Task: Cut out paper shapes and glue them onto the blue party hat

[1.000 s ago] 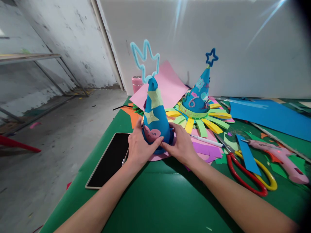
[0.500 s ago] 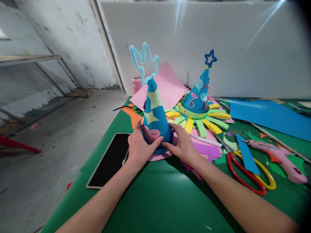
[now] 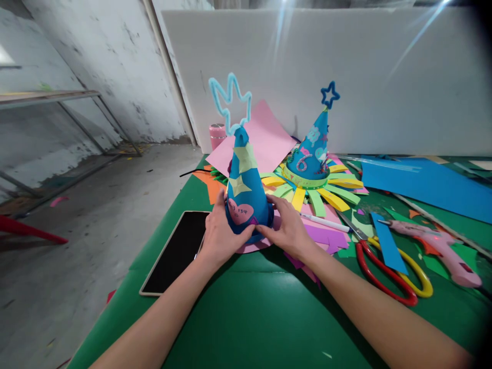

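A blue paper party hat (image 3: 251, 192) stands upright on the green table, with pale yellow stars, a pink heart bearing handwriting and a small purple piece near its base. A light blue pipe-cleaner crown (image 3: 249, 105) rises from its tip. Around the hat's lower left side curls my left hand (image 3: 223, 230), thumb at the front near the purple piece. My right hand (image 3: 286, 225) grips the lower right side, its thumb meeting the left one at the front. Both hands are closed on the hat; the fingers behind it are hidden.
Left of the hat lies a black tablet (image 3: 172, 253). Behind stands a second blue hat (image 3: 313, 154) with a yellow-green strip brim. To the right are red-and-yellow scissors (image 3: 384, 277), a pink glue gun (image 3: 442, 243), a white pen (image 3: 326, 223) and blue sheet (image 3: 426, 179).
My left thumb has shifted slightly down, so more of the purple piece near the hat's base shows. The view has moved a little; the hands still hold the hat.
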`<action>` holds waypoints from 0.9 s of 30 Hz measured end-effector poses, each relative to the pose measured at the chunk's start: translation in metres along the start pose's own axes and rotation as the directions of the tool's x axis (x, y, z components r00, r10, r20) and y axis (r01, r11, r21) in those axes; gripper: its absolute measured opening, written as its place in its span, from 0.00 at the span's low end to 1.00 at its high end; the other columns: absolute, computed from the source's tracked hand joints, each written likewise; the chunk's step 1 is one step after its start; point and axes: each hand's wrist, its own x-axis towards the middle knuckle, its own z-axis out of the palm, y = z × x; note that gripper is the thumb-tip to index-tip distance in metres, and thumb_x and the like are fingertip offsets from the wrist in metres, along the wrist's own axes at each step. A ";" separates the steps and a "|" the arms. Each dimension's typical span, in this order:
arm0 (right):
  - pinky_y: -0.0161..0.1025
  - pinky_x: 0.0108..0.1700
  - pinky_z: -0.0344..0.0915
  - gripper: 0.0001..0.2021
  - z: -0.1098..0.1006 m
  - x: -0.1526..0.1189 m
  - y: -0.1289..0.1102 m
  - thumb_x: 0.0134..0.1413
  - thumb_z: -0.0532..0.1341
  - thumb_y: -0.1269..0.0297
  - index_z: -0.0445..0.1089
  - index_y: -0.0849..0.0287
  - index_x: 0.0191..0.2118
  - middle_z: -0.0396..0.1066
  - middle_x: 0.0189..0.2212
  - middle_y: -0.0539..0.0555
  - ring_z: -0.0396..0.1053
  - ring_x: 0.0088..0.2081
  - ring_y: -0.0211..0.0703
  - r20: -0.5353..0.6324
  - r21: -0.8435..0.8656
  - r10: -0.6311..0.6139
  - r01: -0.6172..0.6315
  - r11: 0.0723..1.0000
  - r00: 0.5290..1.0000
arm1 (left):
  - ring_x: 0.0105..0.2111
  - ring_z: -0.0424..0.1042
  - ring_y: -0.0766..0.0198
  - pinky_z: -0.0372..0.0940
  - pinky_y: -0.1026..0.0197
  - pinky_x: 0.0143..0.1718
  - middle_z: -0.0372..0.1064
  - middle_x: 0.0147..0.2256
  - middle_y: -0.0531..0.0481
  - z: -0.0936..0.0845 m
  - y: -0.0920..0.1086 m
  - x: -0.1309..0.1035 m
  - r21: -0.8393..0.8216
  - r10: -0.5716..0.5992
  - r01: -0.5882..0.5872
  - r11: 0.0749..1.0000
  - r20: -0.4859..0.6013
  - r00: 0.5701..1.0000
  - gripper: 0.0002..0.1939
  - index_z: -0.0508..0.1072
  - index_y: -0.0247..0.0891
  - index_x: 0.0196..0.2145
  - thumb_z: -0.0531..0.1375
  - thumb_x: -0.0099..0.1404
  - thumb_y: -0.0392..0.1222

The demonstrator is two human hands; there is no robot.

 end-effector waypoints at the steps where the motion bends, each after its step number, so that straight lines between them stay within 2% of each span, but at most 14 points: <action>1: 0.54 0.45 0.59 0.33 0.000 0.000 0.000 0.40 0.62 0.53 0.54 0.57 0.53 0.63 0.47 0.61 0.61 0.47 0.55 0.002 0.001 0.001 -0.001 1.000 1.000 | 0.52 0.56 0.46 0.54 0.44 0.49 0.52 0.54 0.36 -0.001 -0.001 0.000 -0.011 -0.002 0.002 1.000 0.015 1.000 0.51 0.36 0.38 0.59 0.62 0.47 0.51; 10: 0.51 0.45 0.60 0.30 -0.008 0.003 -0.003 0.40 0.61 0.59 0.56 0.57 0.52 0.64 0.47 0.58 0.62 0.46 0.52 0.047 0.004 0.004 -0.004 1.000 0.999 | 0.53 0.55 0.47 0.51 0.43 0.50 0.54 0.54 0.37 -0.004 -0.004 0.003 -0.109 0.027 -0.022 0.994 0.041 0.999 0.50 0.37 0.41 0.59 0.63 0.47 0.47; 16: 0.54 0.44 0.60 0.29 -0.006 0.008 -0.015 0.40 0.60 0.48 0.60 0.59 0.48 0.66 0.44 0.60 0.62 0.45 0.56 -0.014 -0.018 0.093 -0.093 0.995 0.996 | 0.52 0.57 0.48 0.52 0.42 0.50 0.55 0.53 0.38 -0.004 -0.005 0.003 -0.165 0.028 -0.021 0.986 0.041 0.999 0.49 0.38 0.42 0.59 0.64 0.46 0.44; 19: 0.54 0.44 0.60 0.28 -0.005 0.010 -0.017 0.39 0.61 0.48 0.62 0.60 0.46 0.67 0.42 0.60 0.62 0.45 0.57 -0.031 -0.004 0.141 -0.142 0.990 0.989 | 0.52 0.57 0.48 0.52 0.43 0.50 0.55 0.53 0.39 -0.004 -0.005 0.003 -0.170 0.020 -0.011 0.985 0.052 0.998 0.49 0.39 0.43 0.59 0.64 0.46 0.43; 23: 0.52 0.46 0.59 0.21 -0.009 0.010 -0.012 0.47 0.58 0.53 0.63 0.57 0.46 0.67 0.43 0.58 0.62 0.45 0.52 -0.026 0.063 0.122 -0.120 0.991 0.992 | 0.54 0.54 0.50 0.51 0.45 0.52 0.52 0.55 0.37 -0.006 -0.005 0.005 -0.191 0.051 -0.035 0.981 0.079 0.996 0.49 0.36 0.40 0.59 0.63 0.48 0.43; 27: 0.47 0.45 0.62 0.18 -0.016 0.007 0.000 0.53 0.53 0.56 0.60 0.56 0.48 0.66 0.44 0.57 0.64 0.44 0.46 -0.034 0.133 0.131 -0.125 0.983 0.991 | 0.57 0.47 0.49 0.47 0.44 0.54 0.43 0.59 0.36 -0.016 -0.006 0.004 -0.180 0.074 -0.049 0.982 0.133 0.988 0.51 0.35 0.39 0.59 0.63 0.46 0.40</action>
